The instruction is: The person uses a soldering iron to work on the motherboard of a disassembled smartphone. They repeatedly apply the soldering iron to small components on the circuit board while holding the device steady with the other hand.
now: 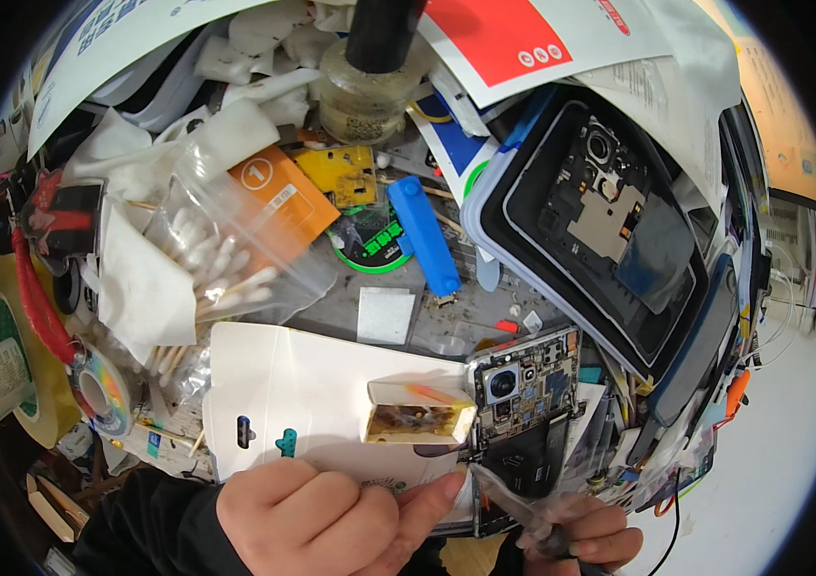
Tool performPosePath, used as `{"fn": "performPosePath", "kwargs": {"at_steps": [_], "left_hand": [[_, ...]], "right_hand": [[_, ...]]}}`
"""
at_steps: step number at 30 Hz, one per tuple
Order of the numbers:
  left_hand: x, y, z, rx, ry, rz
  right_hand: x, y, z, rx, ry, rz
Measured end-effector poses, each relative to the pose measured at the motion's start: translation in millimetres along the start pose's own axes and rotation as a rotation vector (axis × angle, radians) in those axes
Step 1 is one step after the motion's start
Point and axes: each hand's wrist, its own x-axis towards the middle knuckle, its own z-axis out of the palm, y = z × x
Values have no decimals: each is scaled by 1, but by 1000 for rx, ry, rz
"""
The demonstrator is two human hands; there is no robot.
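An opened smartphone (526, 379) lies at the near middle, with its camera module and circuit board bare and a black battery area below. My left hand (316, 518) is curled at the phone's left edge, thumb and finger pressed together near the tip of a tool; what they pinch, if anything, is too small to tell. From the right, my right hand (595, 533) grips a slim metal tool (511, 501), apparently tweezers, slanting over the phone's lower part. Its grip end is blurred. Behind my left hand, a small white open box (417, 415) with a brown-stained inside rests on a white card sheet (283, 384).
A second opened phone (609, 211) sits in a dark tray at the right. Cotton swabs in a clear bag (220, 250), a blue bar (424, 235), an orange card (283, 192) and a dispenser bottle (362, 96) crowd the back. Tape rolls (100, 392) stand left.
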Motion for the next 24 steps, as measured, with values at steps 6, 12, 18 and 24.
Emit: {"fn": "performPosePath", "kwargs": {"at_steps": [6,12,18,24], "left_hand": [[0,0,0,2,-27,-10],[0,0,2,10,-17,1],[0,0,2,15,10,-5],[-3,-2,3,12,-9,-6]], "right_hand": [[-6,2,-5,-46,-39,20],[-5,-1,-2,-28,-3,70],[-5,2,-5,-33,-12,46],[-5,4,-2,-42,4,16]]}}
